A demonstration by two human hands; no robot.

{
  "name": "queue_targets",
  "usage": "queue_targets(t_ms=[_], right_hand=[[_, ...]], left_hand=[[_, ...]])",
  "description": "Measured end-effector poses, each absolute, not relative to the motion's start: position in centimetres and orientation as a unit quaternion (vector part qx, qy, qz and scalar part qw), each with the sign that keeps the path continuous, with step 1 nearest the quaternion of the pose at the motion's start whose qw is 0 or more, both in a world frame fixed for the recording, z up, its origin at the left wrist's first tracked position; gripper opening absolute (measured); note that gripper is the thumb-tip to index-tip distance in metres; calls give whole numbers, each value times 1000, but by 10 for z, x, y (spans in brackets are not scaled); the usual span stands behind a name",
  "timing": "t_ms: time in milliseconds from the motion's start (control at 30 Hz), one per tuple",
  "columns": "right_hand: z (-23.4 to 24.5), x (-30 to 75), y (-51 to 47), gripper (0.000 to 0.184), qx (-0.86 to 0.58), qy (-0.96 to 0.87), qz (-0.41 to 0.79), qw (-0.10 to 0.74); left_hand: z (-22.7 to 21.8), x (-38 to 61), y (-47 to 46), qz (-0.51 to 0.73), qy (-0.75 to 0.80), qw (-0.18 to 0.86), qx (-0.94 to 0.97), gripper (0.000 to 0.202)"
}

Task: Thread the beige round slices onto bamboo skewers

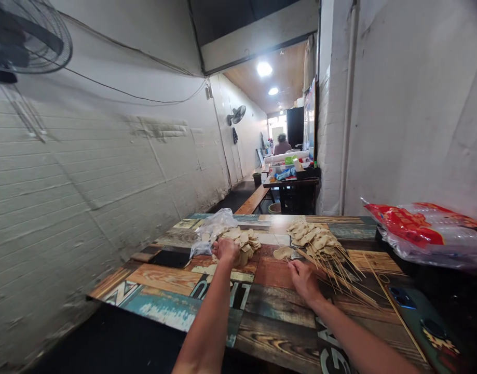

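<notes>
Though patchwork the tabletop (277,306), pale walls (106,156).

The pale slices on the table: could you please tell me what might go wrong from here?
The right hand holds a thin stick with pale slices at its far end; its tip might prick the left hand if they met. In the skewered pile, sticks cross, so lifting one could drag others. The loose pile lies by a plastic bag; tugging that might scatter slices.
</notes>
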State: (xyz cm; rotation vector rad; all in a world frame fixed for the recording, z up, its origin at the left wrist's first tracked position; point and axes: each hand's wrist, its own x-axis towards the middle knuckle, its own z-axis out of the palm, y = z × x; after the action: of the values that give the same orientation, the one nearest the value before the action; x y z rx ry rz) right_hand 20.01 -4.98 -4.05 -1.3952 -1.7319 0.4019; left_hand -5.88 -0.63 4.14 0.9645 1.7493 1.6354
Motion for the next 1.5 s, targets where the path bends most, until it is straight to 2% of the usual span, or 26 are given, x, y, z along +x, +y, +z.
queue_targets(t_ms=[133,233,300,400,467,567,700,867,1100,1500], right_hand=[[-38,197,-52,32,-568,-690,168,416],[-34,196,-54,32,-573,-684,173,417],[-32,195,-56,33,-559,-687,180,428],[-30,195,-60,35,-524,-698,191,450],[-29,196,-62,37,-510,-703,196,455],[-29,199,-68,39,-503,-715,197,444],[-29,202,-75,37,-500,-743,193,402],[-25,205,-79,36,-518,-737,212,379],[-11,206,-88,38,-498,-763,212,353],[-7,205,-93,37,-509,-758,233,333]], left_hand=[[40,-56,-3,511,749,143,397,14],[37,-50,-2,521,725,112,437,7],[32,-38,-1,585,662,169,436,10],[22,-11,1,688,537,365,326,22],[15,7,3,703,450,491,249,26],[7,18,5,683,396,583,192,29],[0,7,9,671,412,588,189,30],[-5,-5,13,682,399,567,231,45],[-1,-9,15,706,398,557,181,28],[5,-15,11,694,394,580,166,26]])
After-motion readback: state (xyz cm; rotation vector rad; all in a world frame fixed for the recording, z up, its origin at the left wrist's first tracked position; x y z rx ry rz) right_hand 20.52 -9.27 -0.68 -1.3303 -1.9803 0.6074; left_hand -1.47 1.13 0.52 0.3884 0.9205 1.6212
